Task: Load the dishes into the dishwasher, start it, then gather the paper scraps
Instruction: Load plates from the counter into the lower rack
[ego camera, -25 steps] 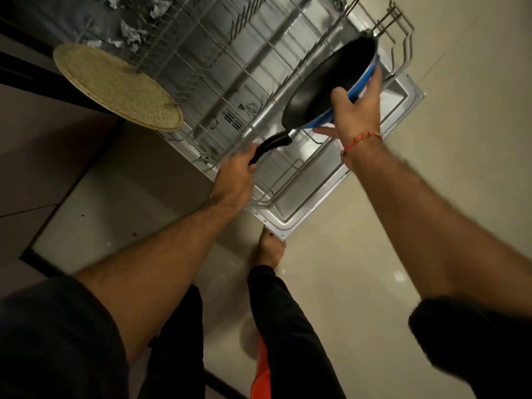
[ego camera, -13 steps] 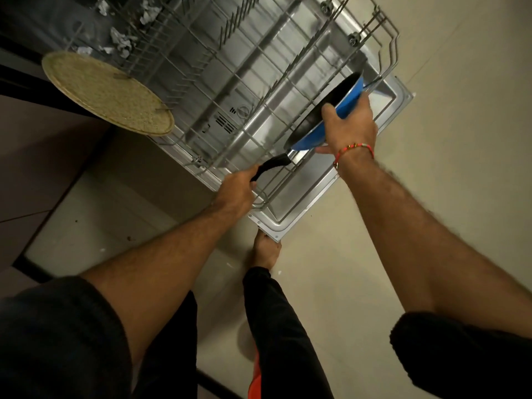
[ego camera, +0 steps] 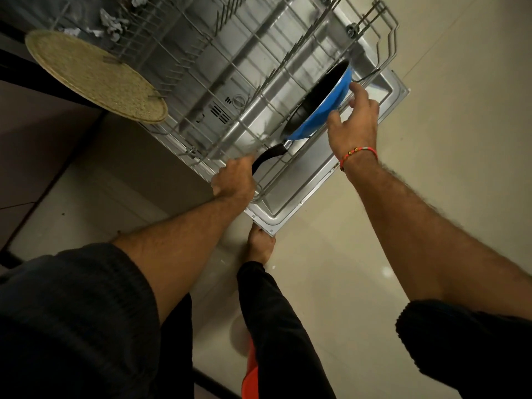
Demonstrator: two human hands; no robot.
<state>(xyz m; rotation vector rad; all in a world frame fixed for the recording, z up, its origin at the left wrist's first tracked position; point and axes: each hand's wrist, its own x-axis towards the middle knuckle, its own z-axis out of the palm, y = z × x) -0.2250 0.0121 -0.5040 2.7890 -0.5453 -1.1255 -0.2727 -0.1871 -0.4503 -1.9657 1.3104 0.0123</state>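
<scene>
Pan (ego camera: 322, 110) blue outside, black inside, tilted in rack (ego camera: 259, 82); left hand (ego camera: 234, 180) grips handle; right hand (ego camera: 355, 122) released beside rim.

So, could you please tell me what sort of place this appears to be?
Most likely a home kitchen: an open dishwasher with its wire rack pulled out, a blue frying pan going in, and a tiled floor.

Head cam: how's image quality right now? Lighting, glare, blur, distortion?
Head view: dim, warm light, dark corners. Wide-angle bending shows on the dishwasher door and rack. Soft glare spot on the floor tile. Right hand slightly blurred beside the blue pan; left hand on the handle looks sharper. Paper scraps are small and indistinct.
</scene>
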